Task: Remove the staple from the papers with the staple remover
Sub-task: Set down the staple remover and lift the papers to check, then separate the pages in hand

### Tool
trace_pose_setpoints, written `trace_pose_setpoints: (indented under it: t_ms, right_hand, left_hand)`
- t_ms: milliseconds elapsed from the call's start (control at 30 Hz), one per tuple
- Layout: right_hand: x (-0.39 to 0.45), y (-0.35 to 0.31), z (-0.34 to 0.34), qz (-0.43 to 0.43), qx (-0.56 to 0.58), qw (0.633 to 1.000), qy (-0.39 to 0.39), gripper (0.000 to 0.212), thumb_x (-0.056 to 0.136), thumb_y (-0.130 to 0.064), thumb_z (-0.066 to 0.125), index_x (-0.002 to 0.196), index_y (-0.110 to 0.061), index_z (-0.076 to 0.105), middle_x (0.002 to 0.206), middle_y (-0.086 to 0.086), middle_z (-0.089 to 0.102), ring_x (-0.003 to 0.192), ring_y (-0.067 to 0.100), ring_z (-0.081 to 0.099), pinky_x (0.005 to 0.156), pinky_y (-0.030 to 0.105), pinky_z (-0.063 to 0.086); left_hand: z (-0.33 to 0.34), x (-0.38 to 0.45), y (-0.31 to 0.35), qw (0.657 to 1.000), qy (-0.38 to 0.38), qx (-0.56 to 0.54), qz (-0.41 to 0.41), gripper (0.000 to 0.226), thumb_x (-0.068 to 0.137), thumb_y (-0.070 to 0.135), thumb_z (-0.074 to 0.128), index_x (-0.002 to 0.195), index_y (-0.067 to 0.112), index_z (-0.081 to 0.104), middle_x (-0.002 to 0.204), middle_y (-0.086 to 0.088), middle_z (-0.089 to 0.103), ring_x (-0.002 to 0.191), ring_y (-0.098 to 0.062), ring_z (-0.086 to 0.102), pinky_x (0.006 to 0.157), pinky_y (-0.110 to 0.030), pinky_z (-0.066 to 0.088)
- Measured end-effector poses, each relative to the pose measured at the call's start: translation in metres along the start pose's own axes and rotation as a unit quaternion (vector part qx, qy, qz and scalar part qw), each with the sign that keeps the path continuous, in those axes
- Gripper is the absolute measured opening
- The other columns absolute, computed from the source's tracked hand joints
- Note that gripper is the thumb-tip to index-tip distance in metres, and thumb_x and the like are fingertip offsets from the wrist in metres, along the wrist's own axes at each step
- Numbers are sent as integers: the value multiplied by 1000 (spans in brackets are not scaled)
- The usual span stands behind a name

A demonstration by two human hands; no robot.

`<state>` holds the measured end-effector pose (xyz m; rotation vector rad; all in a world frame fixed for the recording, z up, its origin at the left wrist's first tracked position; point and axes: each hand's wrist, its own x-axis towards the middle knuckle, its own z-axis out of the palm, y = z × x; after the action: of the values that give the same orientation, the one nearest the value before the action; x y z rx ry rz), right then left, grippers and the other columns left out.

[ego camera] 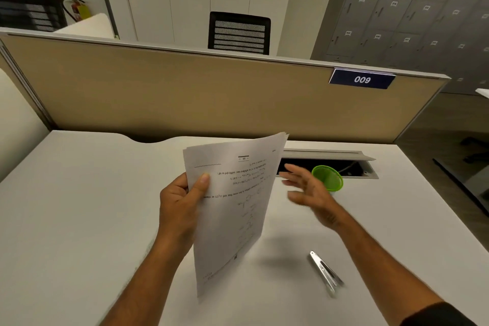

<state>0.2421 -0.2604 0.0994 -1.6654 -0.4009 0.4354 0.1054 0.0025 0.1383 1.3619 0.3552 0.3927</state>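
Head view. Left hand (182,206): grip closed on the papers (232,206), thumb pressed on the printed face near the left edge, fingers behind; sheaf held up off the worktop (79,219), tilted, its lower corner close to the surface.

Right hand (309,190): grip empty, fingers spread and slack, blurred, in the air just right of the papers and touching nothing.

Papers: several white sheets, printed text and diagrams upside down to the viewer; sheet edges fan slightly at the upper right corner. Staple not visible; its corner cannot be told. Handling, as judged: light, limp, prone to bow and flutter when held by one edge; tears easily around a staple. Best pinched flat close to the stapled corner, or laid down on the worktop so the corner is backed.

Remover (325,272): slim bright-metal lever type, lying flat on the worktop, right of and nearer than the papers, well apart from both hands. Handling, as judged: light, rigid, smooth and somewhat slippery; take by the wider rear end, leaving the narrow tip free for the staple.

Green cup (328,177): beyond the right hand, beside a cable slot.
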Motion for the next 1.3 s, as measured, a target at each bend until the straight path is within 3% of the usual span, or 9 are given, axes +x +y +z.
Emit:
trace_pose_setpoints:
  t_ms: [467, 533, 633, 733, 833, 900, 1033, 1200, 1300]
  right_hand:
    - [-29, -7, 48, 73, -26, 993, -86, 36, 76, -14, 80, 112, -11, 72, 111, 12, 75, 102, 32, 71, 86, 42, 59]
    - [-33, -17, 53, 61, -128, 987, -71, 30, 80, -9, 76, 109, -11, 73, 107, 11, 77, 98, 28, 73, 86, 40, 60]
    - [-34, -44, 60, 8, -393, 916, -83, 14, 77, -15, 74, 91, -13, 73, 92, 4, 75, 87, 22, 69, 75, 37, 57]
    - [-36, -72, 70, -19, -544, 827, -143, 12, 76, -20, 71, 74, -20, 59, 82, 4, 66, 80, 21, 55, 69, 34, 48]
    - [-36, -92, 82, -49, -610, 769, -185, 8, 75, -14, 66, 82, -17, 63, 90, 7, 70, 85, 24, 57, 72, 39, 51]
    - [-36, -99, 92, -65, -630, 747, -200, 16, 76, -11, 64, 89, -20, 67, 93, 6, 70, 83, 24, 56, 66, 36, 46]
    - [-39, -112, 83, -30, -585, 785, -202, 29, 75, -38, 77, 102, -29, 69, 99, -6, 74, 86, 11, 63, 73, 30, 51]
    - [-56, -100, 24, 36, -128, 982, -135, 56, 69, -47, 75, 113, -12, 70, 107, 11, 72, 95, 19, 67, 78, 26, 53]
    - [-70, -54, 20, 47, 89, 991, -85, 74, 61, -42, 84, 120, -3, 64, 112, 18, 67, 100, 30, 63, 81, 39, 52]
  left_hand:
    - [-33, -2, -25, 971, 234, -33, -29, 12, 95, 33, 64, 85, 38, 68, 83, 12, 73, 77, -21, 72, 60, -34, 61]
    - [-36, -4, -30, 964, 262, 18, -39, 8, 94, 29, 66, 95, 35, 62, 99, 7, 69, 90, -25, 69, 75, -46, 62]
    - [-37, -10, -31, 951, 248, 181, 37, 70, 86, 27, 76, 141, 34, 33, 150, -6, 42, 133, -35, 46, 108, -59, 40]
    - [-27, -16, -25, 846, 133, 439, 272, 99, 74, 51, 69, 154, 27, 16, 165, -10, 19, 152, -30, 12, 121, -51, -6]
    - [-8, -19, -20, 701, -122, 621, 327, 86, 73, 68, 60, 148, 33, 35, 159, 0, 36, 153, -25, 7, 120, -60, -8]
    - [4, -22, -21, 665, -214, 656, 284, 57, 79, 64, 61, 128, 35, 56, 138, 6, 61, 147, -23, 28, 119, -61, -2]
    - [2, -26, -20, 776, -192, 572, 183, 19, 89, 46, 63, 93, 29, 72, 87, 7, 76, 78, -14, 65, 80, -35, 56]
    - [-30, -19, -16, 905, -139, 389, 103, 23, 87, 33, 74, 69, 18, 67, 67, 2, 69, 62, -11, 61, 58, -24, 45]
    - [-40, -21, -19, 951, -99, 287, 67, 23, 87, 32, 74, 74, 15, 71, 70, -6, 72, 58, -10, 65, 54, -23, 49]
